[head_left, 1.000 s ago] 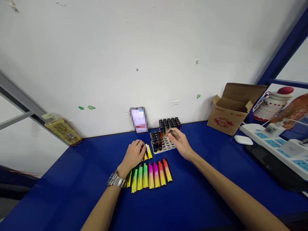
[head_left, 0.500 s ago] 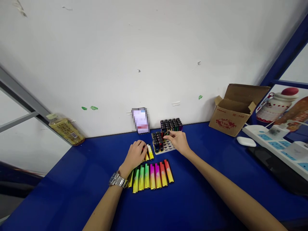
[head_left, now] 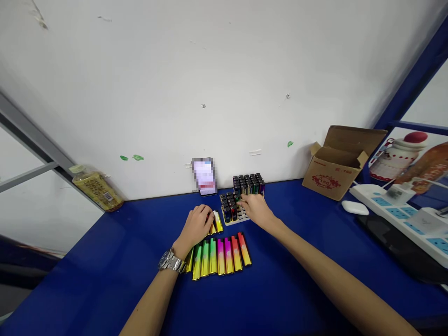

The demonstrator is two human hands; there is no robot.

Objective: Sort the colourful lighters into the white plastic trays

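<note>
My right hand [head_left: 257, 208] pinches a dark-topped lighter [head_left: 237, 197] at a pale perforated rack [head_left: 242, 215]; the fingers hide most of that lighter. Dark lighters [head_left: 227, 209] stand upright in the rack's left part, and holes show to their right. Over a short row of gold lighters [head_left: 217, 222] rests my left hand [head_left: 199, 223], its fingers loosely bent and lying on them, the thumb hidden. Nearer to me several lighters [head_left: 228, 256] in green, pink and red fading to gold lie side by side, some partly under my left wrist.
Behind the rack stands a block of upright dark lighters [head_left: 249, 179]. A phone [head_left: 205, 176] leans on the wall. At left is a tilted bottle [head_left: 99, 190]; at right an open cardboard box [head_left: 327, 177], a white case [head_left: 354, 207] and a power strip [head_left: 402, 214].
My right hand has lowered slightly, and the lighter in its fingertips sits lower and further left among the upright ones. The left hand stays in place. The camera has shifted a little.
</note>
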